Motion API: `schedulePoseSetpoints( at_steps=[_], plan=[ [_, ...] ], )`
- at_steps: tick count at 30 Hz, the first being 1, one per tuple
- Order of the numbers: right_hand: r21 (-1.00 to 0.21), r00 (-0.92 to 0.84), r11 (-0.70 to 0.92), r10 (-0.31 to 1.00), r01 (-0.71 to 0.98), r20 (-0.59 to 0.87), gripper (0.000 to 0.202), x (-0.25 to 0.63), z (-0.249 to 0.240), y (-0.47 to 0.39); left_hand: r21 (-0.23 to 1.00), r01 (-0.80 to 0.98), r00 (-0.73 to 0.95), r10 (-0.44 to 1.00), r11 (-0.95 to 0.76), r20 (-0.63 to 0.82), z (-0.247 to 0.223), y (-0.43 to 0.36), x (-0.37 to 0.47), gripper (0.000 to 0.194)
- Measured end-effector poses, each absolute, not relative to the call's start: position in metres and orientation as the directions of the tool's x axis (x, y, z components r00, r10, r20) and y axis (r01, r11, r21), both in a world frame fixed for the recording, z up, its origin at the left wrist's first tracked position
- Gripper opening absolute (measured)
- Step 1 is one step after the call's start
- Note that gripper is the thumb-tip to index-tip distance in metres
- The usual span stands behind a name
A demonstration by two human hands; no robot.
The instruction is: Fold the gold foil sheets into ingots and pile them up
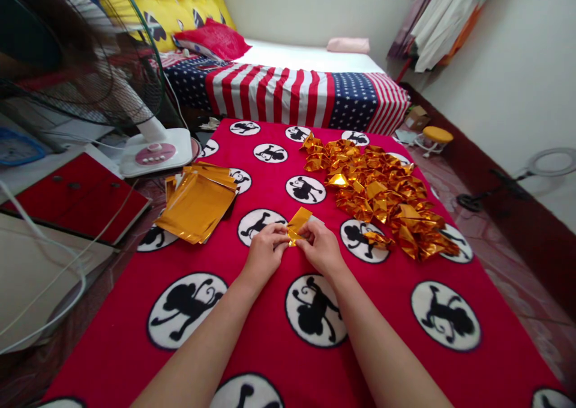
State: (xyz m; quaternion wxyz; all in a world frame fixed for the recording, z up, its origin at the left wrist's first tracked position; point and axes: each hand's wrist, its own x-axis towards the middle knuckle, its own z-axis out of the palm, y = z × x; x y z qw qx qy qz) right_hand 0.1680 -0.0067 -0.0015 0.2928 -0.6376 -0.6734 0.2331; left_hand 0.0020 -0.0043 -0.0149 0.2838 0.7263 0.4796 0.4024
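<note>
Between my two hands is a small folded piece of gold foil paper, with a bit of pale underside showing at its right. My left hand pinches its left edge with thumb and fingers. On the other side, my right hand grips the lower right part, fingers closed. A stack of flat gold foil sheets lies to the left on the table. To the right spreads a heap of folded gold foil pieces, and one small folded piece sits apart, nearer my right hand.
A red cloth with monkey prints covers the table. At the left, a running fan stands beside a red-fronted cabinet. Beyond the table is a bed; a yellow stool and a ring light stand at the right.
</note>
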Motion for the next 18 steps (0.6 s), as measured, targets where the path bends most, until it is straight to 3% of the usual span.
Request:
schedulePoseSetpoints(
  at_steps=[18],
  plan=[
    [-0.666, 0.036, 0.066, 0.990, 0.743, 0.137, 0.009, 0.1629, -0.0057, -0.0062, 0.790, 0.478, 0.207, 0.923, -0.385, 0.325, -0.0125, -0.0048, 0.0034, 0.019]
  ],
)
